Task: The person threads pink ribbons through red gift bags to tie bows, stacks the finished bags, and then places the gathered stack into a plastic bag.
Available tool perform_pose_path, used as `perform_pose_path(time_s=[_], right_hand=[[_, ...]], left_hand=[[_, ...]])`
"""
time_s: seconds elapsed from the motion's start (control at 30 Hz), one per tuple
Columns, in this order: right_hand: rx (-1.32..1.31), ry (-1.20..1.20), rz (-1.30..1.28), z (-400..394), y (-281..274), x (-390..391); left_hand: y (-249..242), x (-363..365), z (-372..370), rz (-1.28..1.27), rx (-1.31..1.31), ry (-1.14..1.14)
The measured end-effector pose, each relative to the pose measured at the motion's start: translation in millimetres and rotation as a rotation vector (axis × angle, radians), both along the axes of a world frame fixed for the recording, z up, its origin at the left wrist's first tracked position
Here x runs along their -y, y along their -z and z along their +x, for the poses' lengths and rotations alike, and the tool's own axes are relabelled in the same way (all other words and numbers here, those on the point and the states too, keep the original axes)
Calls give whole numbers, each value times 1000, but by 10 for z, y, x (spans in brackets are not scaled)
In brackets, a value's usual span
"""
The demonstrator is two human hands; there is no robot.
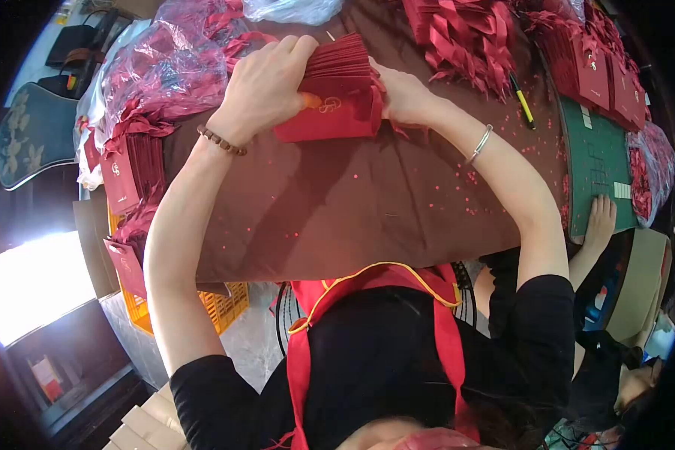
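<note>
A thick stack of red paper bags (326, 120) with a gold emblem on the front one stands over the brown-covered table, its many edges fanned along the top. My left hand (266, 84) is closed around its left side, with an orange cover on the thumb lying against the front face. At the stack's right end, my right hand (403, 96) grips the edge; its fingers are partly hidden behind the bags. A beaded bracelet circles my left wrist and a silver bangle my right.
Red ribbons (469, 45) lie at the back, near a yellow-black pen (523, 105). More red bags (131, 169) stand at the left beside clear plastic (161, 71). On the right are a green mat (596, 150), more bags (596, 71) and another person's hand (600, 221). Red flecks dot the brown tablecloth (337, 217).
</note>
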State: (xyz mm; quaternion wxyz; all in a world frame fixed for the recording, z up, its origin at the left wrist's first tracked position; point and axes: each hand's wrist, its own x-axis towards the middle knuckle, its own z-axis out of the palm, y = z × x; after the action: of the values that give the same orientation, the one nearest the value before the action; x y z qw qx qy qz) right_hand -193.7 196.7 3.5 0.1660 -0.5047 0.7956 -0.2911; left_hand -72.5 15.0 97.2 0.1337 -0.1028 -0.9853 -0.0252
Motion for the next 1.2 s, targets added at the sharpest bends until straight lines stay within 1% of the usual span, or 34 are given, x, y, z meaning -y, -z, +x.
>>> perform_pose_path(time_s=[0.03,0.1,0.17,0.23,0.27,0.33,0.37,0.43,0.47,0.53,0.57,0.63,0.73,0.8,0.87,0.9,0.97,1.0,1.07,1.1,1.13,1.2], right_hand=[[-69,36,44,-20,10,16],[-75,48,82,-28,-5,18],[-82,59,119,-20,-67,15],[-187,65,143,31,-173,2],[-188,66,141,18,-147,1],[-257,18,34,-20,-106,7],[-258,18,31,-44,-97,8],[-312,-21,123,-49,-170,1],[-314,-21,122,-49,-182,1],[-426,-78,138,-34,-200,4],[-426,-76,136,-10,-210,13],[-444,-76,299,37,-248,22],[-450,-69,275,49,-257,-8],[-452,-56,267,61,-249,-9],[-339,-36,192,48,-254,-53],[-339,-34,191,36,-227,-67],[-144,-37,104,-33,-62,-78],[27,-150,44,-67,-43,-61],[106,-170,171,-129,-15,-222],[368,-195,251,-50,-262,-305],[370,-197,257,-54,-225,-326],[581,-180,146,-75,-164,-363]], left_hand=[[10,14,-17,-8,-5,-3],[4,3,-29,-14,-9,-1],[-29,-23,-13,-16,83,-86],[-42,-10,-12,-24,85,-75],[-45,-4,-13,-28,85,-63],[-34,0,-9,-30,48,-32],[-28,5,-4,-29,16,1],[-14,8,14,-38,12,3],[-12,7,23,-45,8,4],[-12,-30,58,-81,-21,4],[-27,-56,81,-117,-49,5],[-67,-146,125,-136,-48,0],[-21,-163,95,-145,-57,-20],[3,-148,58,-114,14,-39],[2,-148,43,-74,-27,-9],[10,-143,36,-62,-19,2],[29,-142,40,-46,-12,13],[33,-148,46,-40,-10,19],[33,-135,51,-31,-11,18],[29,-128,47,-43,-17,28],[29,-127,50,-55,-21,40],[23,-148,63,-45,-21,32]])
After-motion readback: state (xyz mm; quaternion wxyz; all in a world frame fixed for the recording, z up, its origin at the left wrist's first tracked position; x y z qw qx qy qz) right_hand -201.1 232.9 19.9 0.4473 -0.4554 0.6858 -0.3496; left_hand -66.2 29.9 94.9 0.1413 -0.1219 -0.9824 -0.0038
